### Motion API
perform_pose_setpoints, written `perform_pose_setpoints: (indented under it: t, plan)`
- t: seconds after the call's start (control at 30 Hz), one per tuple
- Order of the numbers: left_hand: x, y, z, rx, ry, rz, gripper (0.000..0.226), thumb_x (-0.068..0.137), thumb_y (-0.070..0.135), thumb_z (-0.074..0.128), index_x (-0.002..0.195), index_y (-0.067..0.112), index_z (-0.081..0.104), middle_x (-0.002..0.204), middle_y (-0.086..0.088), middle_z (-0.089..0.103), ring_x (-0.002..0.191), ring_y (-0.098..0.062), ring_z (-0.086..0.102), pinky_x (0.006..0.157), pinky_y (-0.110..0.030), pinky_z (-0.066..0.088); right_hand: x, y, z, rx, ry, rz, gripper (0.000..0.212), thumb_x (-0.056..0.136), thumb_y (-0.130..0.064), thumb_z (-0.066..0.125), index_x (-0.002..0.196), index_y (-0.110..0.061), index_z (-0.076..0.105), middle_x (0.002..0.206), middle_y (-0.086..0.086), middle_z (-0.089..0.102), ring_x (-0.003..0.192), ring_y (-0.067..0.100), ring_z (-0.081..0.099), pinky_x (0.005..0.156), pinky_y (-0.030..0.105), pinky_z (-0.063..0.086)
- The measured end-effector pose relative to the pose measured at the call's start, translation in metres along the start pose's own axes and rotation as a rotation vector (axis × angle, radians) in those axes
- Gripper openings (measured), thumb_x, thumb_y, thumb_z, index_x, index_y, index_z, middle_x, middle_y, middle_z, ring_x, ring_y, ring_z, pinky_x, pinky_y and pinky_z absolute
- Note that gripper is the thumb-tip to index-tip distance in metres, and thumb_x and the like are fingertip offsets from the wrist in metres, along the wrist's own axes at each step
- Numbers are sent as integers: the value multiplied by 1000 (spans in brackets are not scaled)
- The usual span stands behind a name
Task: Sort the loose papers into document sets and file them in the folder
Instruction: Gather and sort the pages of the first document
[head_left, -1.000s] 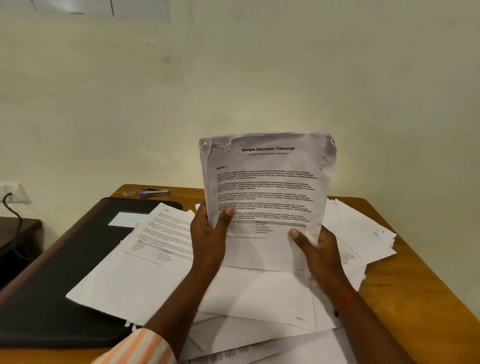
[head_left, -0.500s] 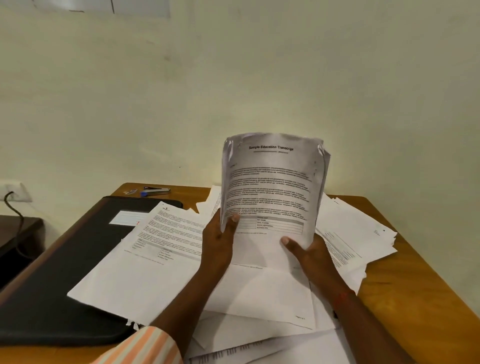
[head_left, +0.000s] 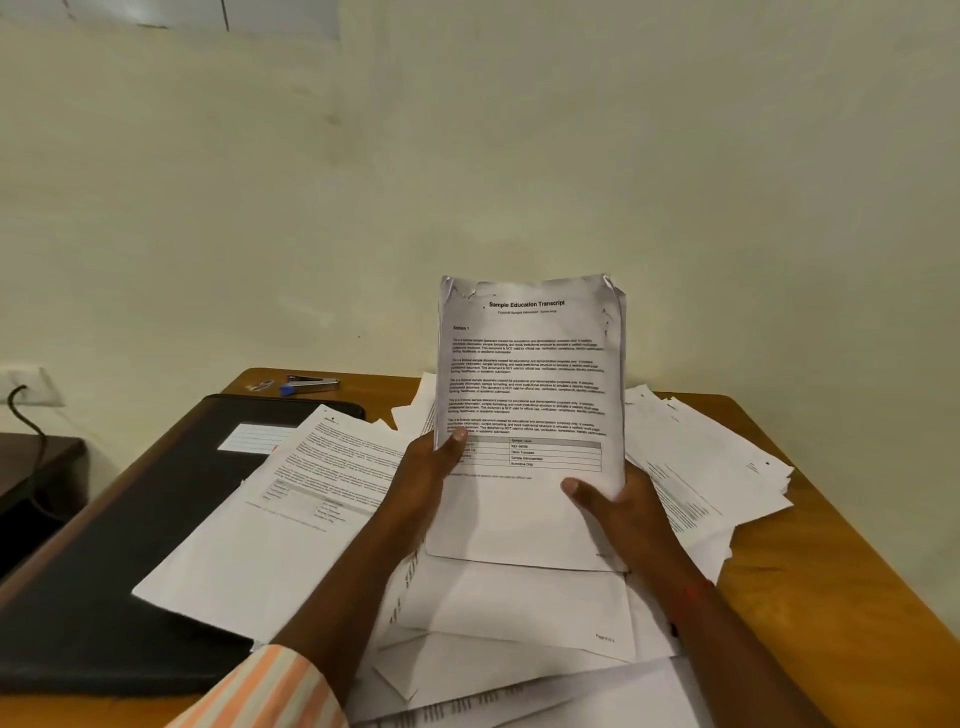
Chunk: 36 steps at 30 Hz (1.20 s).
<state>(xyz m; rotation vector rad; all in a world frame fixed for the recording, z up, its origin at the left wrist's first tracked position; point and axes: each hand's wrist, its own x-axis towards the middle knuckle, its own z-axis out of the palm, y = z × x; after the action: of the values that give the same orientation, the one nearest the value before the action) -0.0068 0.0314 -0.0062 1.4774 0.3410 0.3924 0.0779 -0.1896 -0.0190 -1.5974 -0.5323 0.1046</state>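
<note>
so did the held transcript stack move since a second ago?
Yes, slightly: the transcript stack narrowed, its left edge shifting right, away from the stapler.

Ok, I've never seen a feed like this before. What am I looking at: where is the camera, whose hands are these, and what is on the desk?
There is no machine here. A person wears one wide-angle camera on the head, looking forward and down, so the single picture shows their own two arms reaching in from below. The left hand and the right hand each grip the lower part of a stack of pages, held upright above the desk. Its top page is headed Sample Education Transcript, and its top corners are curled. Below is a wooden table strewn with loose papers, some overlapping a black folder on the left. A blue-ended stapler sits near the far edge.
</note>
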Motion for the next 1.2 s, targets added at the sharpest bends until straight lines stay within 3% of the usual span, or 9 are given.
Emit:
perform_pose_setpoints:
  t: [0.13, 0.27, 0.43, 0.63, 0.9, 1.07, 1.13, 1.2]
  plan:
    - [-3, 2, 1, -93, 15, 37, 46, 100, 57, 47, 131, 27, 62, 120, 3, 74, 113, -24, 69, 103, -54, 52, 0, -3, 1, 95, 12, 11, 31, 88, -11, 75, 117, -21, 69, 112, -10, 75, 105, 8, 70, 86, 21, 55]
    - [-5, 4, 6, -154, 78, 40, 50, 93, 64, 52, 127, 29, 65, 117, 1, 75, 110, -30, 70, 98, -56, 54, 1, -3, 0, 114, 61, 2, 35, 87, -20, 77, 121, -19, 68, 117, -6, 74, 111, 14, 69, 96, 35, 52]
    - [-3, 5, 5, -181, 120, 17, 46, 88, 57, 60, 123, 28, 66, 110, 1, 77, 102, -28, 73, 96, -57, 56, 2, 1, -1, 129, 78, 23, 31, 92, -15, 71, 123, -20, 68, 119, -5, 73, 113, 15, 68, 101, 41, 50]
    - [-2, 7, 5, -214, 134, -3, 45, 87, 59, 58, 119, 29, 67, 109, 1, 77, 104, -29, 73, 99, -58, 54, 0, -9, 3, 168, 82, 26, 30, 95, 1, 61, 118, -18, 66, 107, -12, 76, 103, 2, 70, 78, 10, 52]
    - [-7, 11, 6, -137, 104, 37, 39, 90, 57, 54, 117, 32, 66, 108, 8, 77, 105, -24, 72, 99, -54, 55, -3, -13, 4, 130, 81, -6, 28, 95, -3, 63, 116, -22, 65, 101, -21, 75, 97, -4, 69, 74, 6, 50]
    - [-12, 6, 13, -30, 75, 148, 44, 89, 49, 64, 127, 28, 63, 112, 5, 76, 102, -22, 74, 88, -48, 61, -7, -17, 5, 14, 128, -82, 29, 89, -23, 75, 114, -33, 63, 102, -29, 72, 100, -10, 65, 76, 5, 48]
    - [-12, 9, 14, -33, 122, 190, 39, 87, 46, 65, 122, 29, 61, 110, 5, 75, 98, -20, 75, 79, -37, 64, -10, -22, 7, -14, 184, -132, 33, 87, -35, 75, 115, -36, 59, 110, -27, 68, 102, -14, 62, 77, 3, 47]
    - [-15, 17, 15, -34, 197, 255, 27, 88, 40, 65, 114, 34, 57, 106, 11, 71, 88, -9, 74, 66, -21, 60, -13, -30, 10, -32, 221, -188, 35, 84, -34, 70, 115, -38, 54, 115, -26, 62, 102, -20, 59, 75, 1, 46]
